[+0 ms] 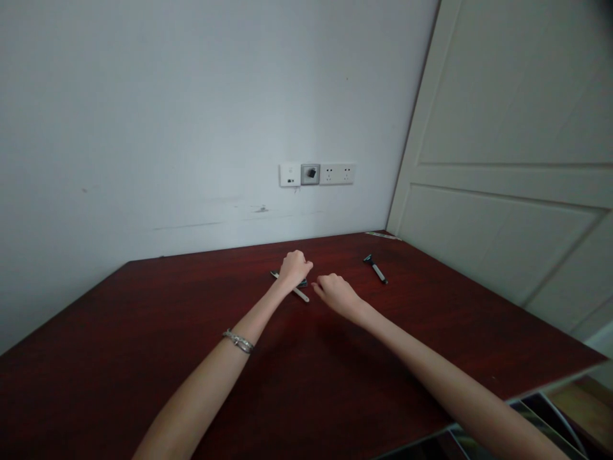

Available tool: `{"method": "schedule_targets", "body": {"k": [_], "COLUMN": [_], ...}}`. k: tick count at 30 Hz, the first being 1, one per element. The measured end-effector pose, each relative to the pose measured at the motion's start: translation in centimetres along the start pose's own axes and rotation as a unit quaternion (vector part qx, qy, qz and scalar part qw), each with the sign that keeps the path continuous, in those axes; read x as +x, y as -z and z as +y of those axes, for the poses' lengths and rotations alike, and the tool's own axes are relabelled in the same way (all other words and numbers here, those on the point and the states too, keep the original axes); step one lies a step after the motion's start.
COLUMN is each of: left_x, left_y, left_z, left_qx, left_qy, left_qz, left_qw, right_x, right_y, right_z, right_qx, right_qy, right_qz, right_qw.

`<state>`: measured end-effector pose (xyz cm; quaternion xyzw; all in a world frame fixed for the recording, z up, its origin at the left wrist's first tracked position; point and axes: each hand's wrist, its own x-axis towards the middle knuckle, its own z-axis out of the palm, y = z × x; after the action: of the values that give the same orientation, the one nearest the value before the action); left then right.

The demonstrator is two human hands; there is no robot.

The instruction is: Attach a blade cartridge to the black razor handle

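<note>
My left hand is closed, its back toward me, just above the middle of the table. Beneath its wrist lies a slim white stick with a dark end, which looks like a toothbrush. A small dark greenish piece shows beside the wrist; its kind cannot be made out. Slightly nearer and to the right is my right hand, fingers curled down and the thumb side toward the left hand. Whatever either hand holds is hidden by the fingers. Farther right, a razor with a grey handle lies apart from both hands.
The dark red table runs up to a white wall carrying sockets. A thin pale strip lies at its back right corner. A white panelled door borders the right side. Dark objects show below the front right edge.
</note>
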<state>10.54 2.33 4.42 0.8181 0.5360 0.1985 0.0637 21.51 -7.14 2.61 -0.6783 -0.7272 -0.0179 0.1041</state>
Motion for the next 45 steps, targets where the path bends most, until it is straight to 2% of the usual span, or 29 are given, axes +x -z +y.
{"method": "schedule_targets", "body": {"k": [4,8,14,20,25,29,32,35,37,40,43,45], "left_x": [0.4,1.4,2.2,1.5,1.1,1.2,1.5,1.6,1.6,1.3,1.2,1.2], "left_y": [0.9,1.7,1.3,1.4,1.7,2.0,2.0,1.7,1.2,0.2,-1.0,-1.6], "left_z": [-1.8,-4.8,-8.3,-9.4,-9.6,-9.7,-9.7,-9.6,-9.4,-9.0,-8.7,-8.5], "left_qx": [-0.032,-0.079,-0.134,-0.149,-0.174,-0.19,-0.18,-0.16,-0.146,-0.126,-0.102,-0.09], "left_qy": [0.03,0.081,0.139,0.156,0.143,0.127,0.114,0.062,0.015,-0.07,-0.15,-0.174], "left_qz": [0.008,0.006,0.008,0.019,0.061,0.099,0.137,0.143,0.096,-0.008,-0.079,-0.106], "left_qw": [0.999,0.994,0.981,0.976,0.972,0.969,0.967,0.975,0.985,0.99,0.98,0.975], "right_x": [0.3,0.9,2.4,3.0,3.0,2.6,2.1,1.4,0.7,-0.8,-2.5,-3.4], "right_y": [-0.1,-1.0,-2.9,-3.2,-3.3,-3.2,-2.4,-1.3,-0.6,0.1,0.1,-0.2], "right_z": [0.2,-1.5,-3.8,-4.6,-4.7,-3.7,-1.6,2.3,5.9,11.9,17.5,20.4], "right_qx": [0.023,0.014,-0.018,-0.002,0.003,0.006,0.003,0.002,0.001,0.006,-0.001,-0.012], "right_qy": [0.021,0.052,0.055,0.056,0.075,0.082,0.076,0.041,-0.002,-0.066,-0.125,-0.156], "right_qz": [0.001,-0.024,-0.039,-0.062,-0.054,-0.04,-0.012,0.028,0.064,0.091,0.093,0.084], "right_qw": [1.0,0.998,0.998,0.996,0.996,0.996,0.997,0.999,0.998,0.994,0.988,0.984]}}
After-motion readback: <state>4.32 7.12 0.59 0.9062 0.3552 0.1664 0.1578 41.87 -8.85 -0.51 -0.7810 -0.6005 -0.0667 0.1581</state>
